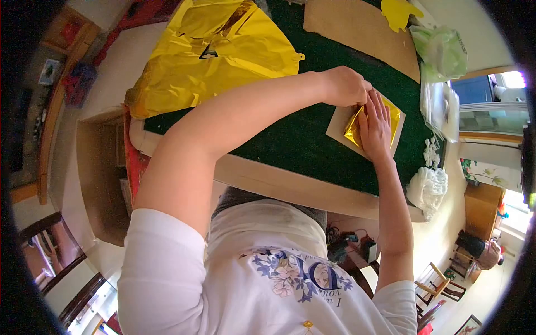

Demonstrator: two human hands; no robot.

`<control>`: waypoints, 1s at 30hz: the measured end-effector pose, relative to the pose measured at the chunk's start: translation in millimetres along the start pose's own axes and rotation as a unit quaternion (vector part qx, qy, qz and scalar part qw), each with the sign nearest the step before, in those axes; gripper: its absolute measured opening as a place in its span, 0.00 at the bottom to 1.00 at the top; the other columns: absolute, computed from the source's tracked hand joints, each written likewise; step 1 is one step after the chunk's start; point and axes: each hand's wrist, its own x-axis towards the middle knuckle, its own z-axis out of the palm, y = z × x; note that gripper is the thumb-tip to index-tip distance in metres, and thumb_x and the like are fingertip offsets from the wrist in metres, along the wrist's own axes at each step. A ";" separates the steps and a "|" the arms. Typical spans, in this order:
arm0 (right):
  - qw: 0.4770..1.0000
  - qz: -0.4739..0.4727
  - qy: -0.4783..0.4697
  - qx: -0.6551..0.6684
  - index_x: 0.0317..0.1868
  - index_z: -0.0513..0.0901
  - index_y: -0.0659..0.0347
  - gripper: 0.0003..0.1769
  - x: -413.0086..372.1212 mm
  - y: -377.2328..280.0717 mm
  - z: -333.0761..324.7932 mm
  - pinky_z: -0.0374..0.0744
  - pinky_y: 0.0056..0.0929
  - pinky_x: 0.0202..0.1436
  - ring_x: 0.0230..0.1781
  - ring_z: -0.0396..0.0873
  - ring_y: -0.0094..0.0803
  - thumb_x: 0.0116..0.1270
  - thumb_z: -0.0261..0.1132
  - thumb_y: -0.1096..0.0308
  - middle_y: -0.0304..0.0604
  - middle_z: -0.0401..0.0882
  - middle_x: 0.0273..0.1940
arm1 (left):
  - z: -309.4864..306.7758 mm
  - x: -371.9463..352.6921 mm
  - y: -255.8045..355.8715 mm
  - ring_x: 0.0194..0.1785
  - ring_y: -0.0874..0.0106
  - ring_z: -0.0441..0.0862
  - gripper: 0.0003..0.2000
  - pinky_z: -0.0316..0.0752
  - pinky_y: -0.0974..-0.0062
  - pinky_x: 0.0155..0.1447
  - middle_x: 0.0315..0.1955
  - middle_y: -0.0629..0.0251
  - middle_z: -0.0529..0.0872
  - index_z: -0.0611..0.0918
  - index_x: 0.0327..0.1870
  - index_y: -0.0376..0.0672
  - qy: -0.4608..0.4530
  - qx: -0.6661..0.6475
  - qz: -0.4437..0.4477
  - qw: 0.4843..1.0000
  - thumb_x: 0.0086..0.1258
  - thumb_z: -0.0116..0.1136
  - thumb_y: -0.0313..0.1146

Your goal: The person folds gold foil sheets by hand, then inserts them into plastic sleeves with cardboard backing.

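Observation:
My right hand point(375, 125) lies flat with its fingers stretched over a shiny gold foil piece point(353, 133). Beneath the foil is a square of brown cardboard point(339, 120), set on the dark green tabletop point(279, 131). My left hand point(346, 86) is closed, its fingers curled at the cardboard's far edge beside my right fingertips. Whatever it may pinch is hidden. To the left, a large crumpled sheet of yellow foil point(223, 64) with a small tab spreads over the table.
A big brown cardboard sheet point(363, 33) lies at the back, with a yellow cutout point(401, 14) beyond it. Along the right edge are a pale green plastic bag point(441, 53), clear plastic point(441, 109) and a white bag point(428, 188). A cardboard box point(100, 178) stands left.

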 end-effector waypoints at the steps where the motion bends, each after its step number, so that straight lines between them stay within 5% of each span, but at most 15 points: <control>1: 1.000 0.000 0.002 -0.001 0.71 0.65 0.54 0.26 0.4 0.4 0.6 0.51 0.45 0.77 0.75 0.55 0.41 0.76 0.47 0.56 0.46 0.58 0.74 | -5.0 -0.8 -0.4 0.50 0.64 0.84 0.08 0.80 0.66 0.54 0.46 0.63 0.85 0.87 0.41 0.44 -0.009 0.017 0.002 1.000 0.66 0.58 0.32; 11: 1.000 -0.007 -0.001 -0.021 0.70 0.67 0.56 0.26 -0.6 7.5 6.1 0.51 0.45 0.77 0.75 0.56 0.42 0.75 0.48 0.57 0.47 0.59 0.73 | -25.5 11.6 7.0 0.49 0.66 0.82 0.07 0.79 0.64 0.50 0.42 0.69 0.84 0.86 0.33 0.47 -0.118 0.158 0.109 0.974 0.64 0.55 0.34; 17: 1.000 -0.017 0.015 0.008 0.69 0.67 0.56 0.26 0.5 -0.2 -1.4 0.52 0.46 0.76 0.74 0.56 0.42 0.75 0.49 0.57 0.47 0.61 0.72 | 3.0 2.0 -7.7 0.50 0.64 0.83 0.09 0.79 0.65 0.53 0.43 0.60 0.85 0.88 0.39 0.48 -0.021 -0.111 -0.037 0.993 0.66 0.56 0.35; 20: 1.000 -0.009 0.012 -0.006 0.70 0.66 0.54 0.26 0.6 2.1 2.1 0.53 0.46 0.76 0.74 0.57 0.42 0.75 0.48 0.57 0.47 0.60 0.72 | 15.7 -4.3 -7.9 0.49 0.60 0.81 0.07 0.76 0.62 0.53 0.41 0.60 0.82 0.85 0.33 0.45 0.043 -0.212 -0.106 0.971 0.63 0.59 0.37; 30: 1.000 -0.016 0.016 -0.015 0.71 0.65 0.54 0.26 0.2 5.3 5.2 0.53 0.44 0.76 0.75 0.56 0.41 0.75 0.48 0.57 0.46 0.60 0.73 | 37.8 -2.1 19.3 0.48 0.61 0.78 0.05 0.71 0.57 0.50 0.38 0.65 0.82 0.83 0.29 0.48 0.193 -0.175 -0.252 0.932 0.59 0.63 0.36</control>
